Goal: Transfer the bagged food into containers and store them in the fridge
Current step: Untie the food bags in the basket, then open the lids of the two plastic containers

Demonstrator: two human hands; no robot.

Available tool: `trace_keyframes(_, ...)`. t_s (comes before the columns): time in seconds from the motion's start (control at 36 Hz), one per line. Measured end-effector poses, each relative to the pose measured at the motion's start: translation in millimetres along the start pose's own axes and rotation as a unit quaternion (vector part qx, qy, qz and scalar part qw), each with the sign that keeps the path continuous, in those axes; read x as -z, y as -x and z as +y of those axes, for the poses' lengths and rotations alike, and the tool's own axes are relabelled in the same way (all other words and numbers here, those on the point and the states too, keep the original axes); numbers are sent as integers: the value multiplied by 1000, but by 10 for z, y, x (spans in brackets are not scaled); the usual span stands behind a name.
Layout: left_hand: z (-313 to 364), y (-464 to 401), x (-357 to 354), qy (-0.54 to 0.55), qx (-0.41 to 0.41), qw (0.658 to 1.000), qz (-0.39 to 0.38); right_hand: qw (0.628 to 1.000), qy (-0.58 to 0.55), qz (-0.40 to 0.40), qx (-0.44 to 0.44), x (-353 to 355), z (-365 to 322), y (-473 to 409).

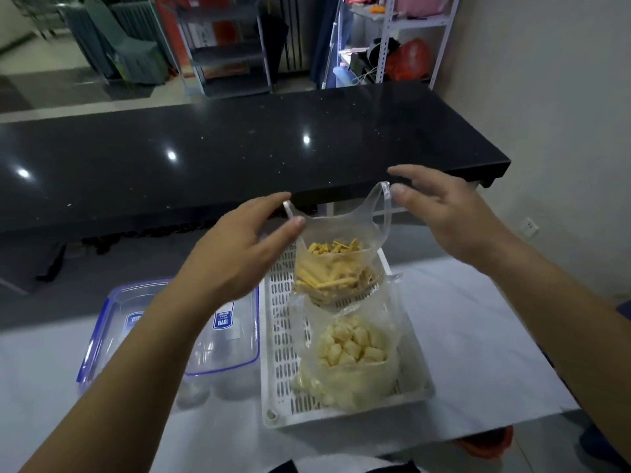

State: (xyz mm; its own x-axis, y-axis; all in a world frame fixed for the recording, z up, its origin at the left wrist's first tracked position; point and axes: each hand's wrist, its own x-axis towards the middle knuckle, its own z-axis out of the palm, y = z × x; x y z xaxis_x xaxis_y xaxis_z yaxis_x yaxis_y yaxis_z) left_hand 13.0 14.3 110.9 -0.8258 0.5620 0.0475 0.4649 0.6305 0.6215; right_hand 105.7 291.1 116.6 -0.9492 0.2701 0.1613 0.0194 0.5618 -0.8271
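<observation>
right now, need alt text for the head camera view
Two hands, left hand and right hand, each pinch a handle of a clear bag of yellow sticks above a white basket. A second bag of pale chunks lies in the basket; clear containers sit left.

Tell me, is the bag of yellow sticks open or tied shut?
Open: both hands, left hand and right hand, pull the bag handles apart, sticks visible inside.

Two food bags (341,302) sit in a basket (278,336) on the table (478,336); containers (218,336), seemingly two, lie left.
</observation>
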Motion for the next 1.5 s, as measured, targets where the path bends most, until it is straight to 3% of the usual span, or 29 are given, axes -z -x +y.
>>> trace_keyframes(0.11, 47, 286, -120, -100, 36, 994, 34, 980, 181, -44, 75, -44, -286, 299)
trace_keyframes(0.19, 4, 532, -225, -76, 82, 993, 28, 960, 240, -56, 136, -87, -526, 608)
trace_keyframes(0.31, -95, 999, -361, -7, 140, 989, 55, 950, 192, -108, 220, -206, -739, 937)
trace_keyframes(0.44, -230, 1556, -482, -8, 243, 969, 54, 933, 193, -200, 229, -481, -797, 960)
trace_keyframes(0.64, -452, 2232, -446, -6, 310, 948, 76, 917, 127, -236, 295, -1000, -943, 1284)
trace_keyframes(0.78, -773, 2697, -435, 6, 330, 941, 72, 915, 125, -291, 248, -1610, -1021, 1582)
trace_keyframes(1.03, -1523, 3548, -387, 18, 309, 949, 57, 936, 192, -291, 43, -2786, -783, 2197)
trace_keyframes(1.28, -2144, 3930, -217, 4, 277, 961, 16, 935, 231, -269, 1, -3307, -987, 2490)
trace_keyframes(1.5, -2555, 3584, 72, -18, 252, 967, -23, 920, 296, -258, -11, -3501, -1004, 1938)
